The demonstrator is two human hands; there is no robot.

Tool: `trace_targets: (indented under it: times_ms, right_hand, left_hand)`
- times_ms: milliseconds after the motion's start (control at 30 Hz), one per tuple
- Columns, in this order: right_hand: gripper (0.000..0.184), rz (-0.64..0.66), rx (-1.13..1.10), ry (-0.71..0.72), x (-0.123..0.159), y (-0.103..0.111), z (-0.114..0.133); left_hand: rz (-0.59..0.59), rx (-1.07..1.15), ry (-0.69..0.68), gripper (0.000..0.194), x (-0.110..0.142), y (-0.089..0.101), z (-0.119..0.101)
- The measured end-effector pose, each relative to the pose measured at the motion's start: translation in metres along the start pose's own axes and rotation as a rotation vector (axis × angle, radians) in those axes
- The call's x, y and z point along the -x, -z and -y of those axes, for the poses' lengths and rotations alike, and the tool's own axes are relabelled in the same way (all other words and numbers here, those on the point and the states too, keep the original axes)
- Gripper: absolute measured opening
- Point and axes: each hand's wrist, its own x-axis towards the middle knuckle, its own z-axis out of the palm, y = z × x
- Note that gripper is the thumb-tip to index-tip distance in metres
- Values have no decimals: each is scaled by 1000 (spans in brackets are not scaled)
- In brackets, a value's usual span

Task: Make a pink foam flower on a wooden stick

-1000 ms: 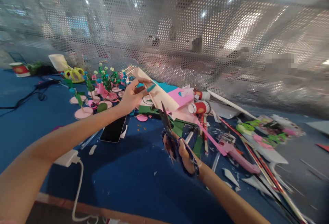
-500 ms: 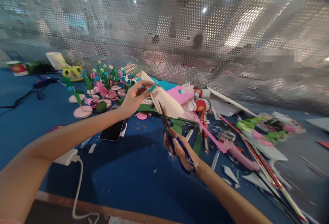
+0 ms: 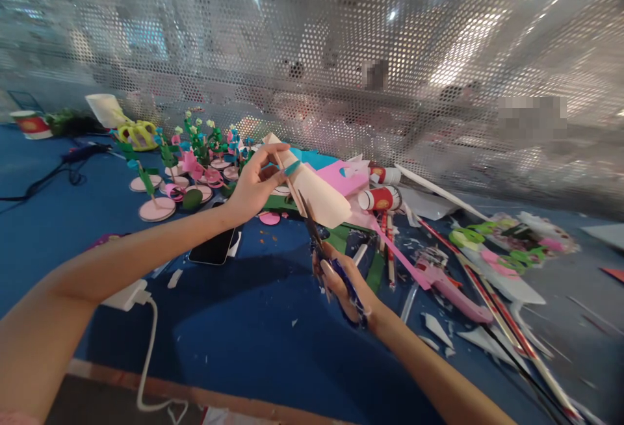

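Observation:
Between the thumb and fingers of my left hand [image 3: 256,181] is a sheet of cream paper [image 3: 322,199], held up above the table and partly folded or curled. A small teal piece [image 3: 293,167] shows at my left thumb tip, lying against the paper. My right hand [image 3: 344,282] is wrapped round the handles of a pair of dark scissors [image 3: 312,225]. Their blades point up and away, at the paper's near left edge. Whether the blades are cutting into the sheet or only beside it, I cannot tell.
Paper flowers on round pink bases [image 3: 156,209] stand at the left, near a phone [image 3: 213,246] and a white charger [image 3: 127,296]. Red paper cups [image 3: 383,199], a pink glue gun [image 3: 458,298] and scraps litter the right. A perforated metal screen [image 3: 312,41] rises behind.
My left fingers have shifted slightly on the cream paper, and the sheet has turned a little. The scissors stay close to its edge, with the blades looking closer together.

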Motion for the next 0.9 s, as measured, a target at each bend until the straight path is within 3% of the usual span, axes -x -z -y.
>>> trace_targets:
  times_ms: [600,900]
  right_hand:
    - [34,20,-59,-69,2,-2,-6]
    - [42,3,8,-35,1,0,2]
  left_hand:
    - [1,4,17,39,2,-4,-3]
    - [-29,-6,4,37,3,-4,3]
